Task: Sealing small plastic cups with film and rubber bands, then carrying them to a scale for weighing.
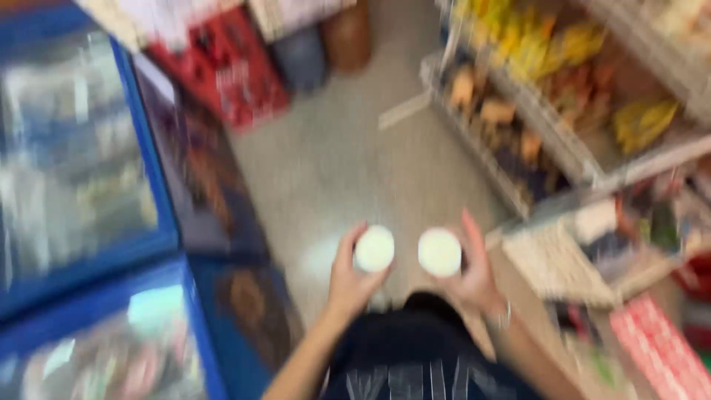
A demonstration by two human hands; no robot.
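Left hand [352, 278] and right hand [474, 278] each closed around a white-lidded cup [375, 248], [439, 252]. Both cups looked light and rigid, gripped by the sides below the lid.

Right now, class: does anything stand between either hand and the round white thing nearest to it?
Nothing visible does. The left hand already holds one round white thing, and the right hand holds the other round white thing. The fingers wrap their sides. The picture is blurred, so what the white things are cannot be told.
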